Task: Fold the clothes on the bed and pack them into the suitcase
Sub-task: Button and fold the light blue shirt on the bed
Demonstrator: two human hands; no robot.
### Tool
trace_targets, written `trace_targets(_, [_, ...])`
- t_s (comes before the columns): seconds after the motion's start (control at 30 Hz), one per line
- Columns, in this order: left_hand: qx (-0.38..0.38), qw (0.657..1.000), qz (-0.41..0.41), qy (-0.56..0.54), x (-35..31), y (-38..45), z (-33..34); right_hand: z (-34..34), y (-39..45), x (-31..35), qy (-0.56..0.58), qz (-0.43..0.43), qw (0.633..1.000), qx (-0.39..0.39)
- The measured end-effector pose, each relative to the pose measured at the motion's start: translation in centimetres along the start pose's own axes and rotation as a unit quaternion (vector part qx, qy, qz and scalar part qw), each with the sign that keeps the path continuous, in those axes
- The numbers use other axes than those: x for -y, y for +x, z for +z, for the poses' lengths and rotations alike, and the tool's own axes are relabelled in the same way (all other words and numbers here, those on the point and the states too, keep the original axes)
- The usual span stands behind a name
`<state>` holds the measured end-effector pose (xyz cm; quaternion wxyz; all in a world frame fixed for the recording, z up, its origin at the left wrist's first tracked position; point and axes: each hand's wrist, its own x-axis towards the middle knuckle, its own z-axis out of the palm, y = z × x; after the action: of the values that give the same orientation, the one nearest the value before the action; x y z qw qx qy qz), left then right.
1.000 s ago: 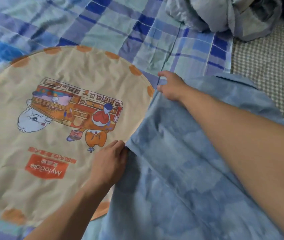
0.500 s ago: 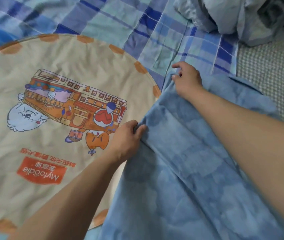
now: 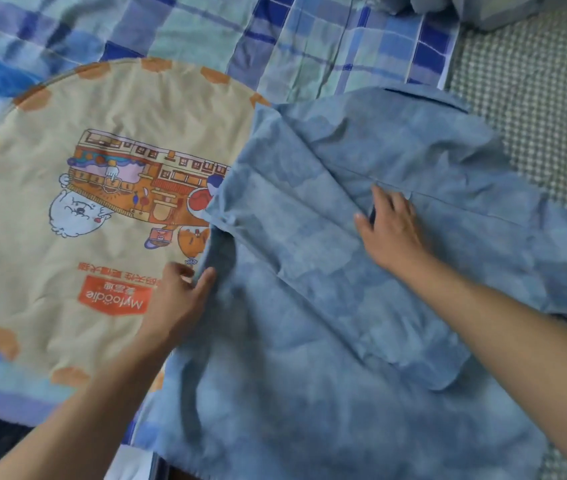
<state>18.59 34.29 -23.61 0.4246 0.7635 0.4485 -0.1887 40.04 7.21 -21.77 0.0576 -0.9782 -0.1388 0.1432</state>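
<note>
A blue plaid bedsheet (image 3: 309, 46) lies beyond both hands. The blue shirt (image 3: 327, 306) spreads under the right hand's fingers and overlaps the round beige printed mat (image 3: 67, 237) leftward. The right hand (image 3: 392, 230) rests flat, fingers slightly spread. The left hand (image 3: 174, 299) pinches the shirt's left edge.

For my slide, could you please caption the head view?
Hands fold a blue shirt on a plaid bedsheet.

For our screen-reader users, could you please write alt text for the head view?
Two hands fold a blue shirt on a plaid bedsheet: the right hand presses it flat, the left hand holds its edge beside a round beige cartoon-printed mat.
</note>
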Motion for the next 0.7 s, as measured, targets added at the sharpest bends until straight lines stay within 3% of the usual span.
trace_targets(0.1, [-0.018, 0.996, 0.001, 0.082, 6.5, -5.7, 0.9, -0.6, -6.4, -5.3, 0.053, 0.109, 0.991, 0.049])
trace_targets(0.2, [-0.1, 0.988, -0.037, 0.113, 10.2, -10.0, 1.0, -0.4, -12.3, -9.6, 0.184, 0.155, 0.953, 0.182])
trace_targets(0.27, [-0.135, 0.976, -0.052, 0.163, 10.1, -11.8, 1.2, 0.0, -15.1, -11.7, 0.296, 0.158, 0.922, 0.193])
trace_targets(0.33, [-0.167, 0.971, 0.015, 0.17, 8.3, -12.4, 2.1, -0.3, -16.9, -12.1, 0.405, 0.163, 0.883, 0.174])
trace_targets(0.4, [-0.166, 0.981, 0.063, 0.083, 4.5, -12.2, 3.4, -0.5, -17.7, -12.3, 0.503, 0.217, 0.819, 0.169])
trace_targets(0.47, [-0.103, 0.989, 0.03, -0.105, -0.4, -10.3, 4.3, -0.5, -18.8, -12.4, 0.546, 0.277, 0.769, 0.184])
trace_targets(0.57, [-0.045, 0.959, -0.029, -0.278, -5.3, -4.4, 5.0, -0.3, -20.1, -12.5, 0.494, 0.31, 0.794, 0.175])
trace_targets(0.63, [-0.04, 0.949, -0.056, -0.308, -7.2, -1.1, 4.7, -0.6, -20.9, -12.7, 0.493, 0.376, 0.767, 0.165])
trace_targets(0.7, [-0.032, 0.942, -0.083, -0.324, -7.6, 1.0, 4.4, -0.6, -21.4, -12.4, 0.527, 0.432, 0.709, 0.185])
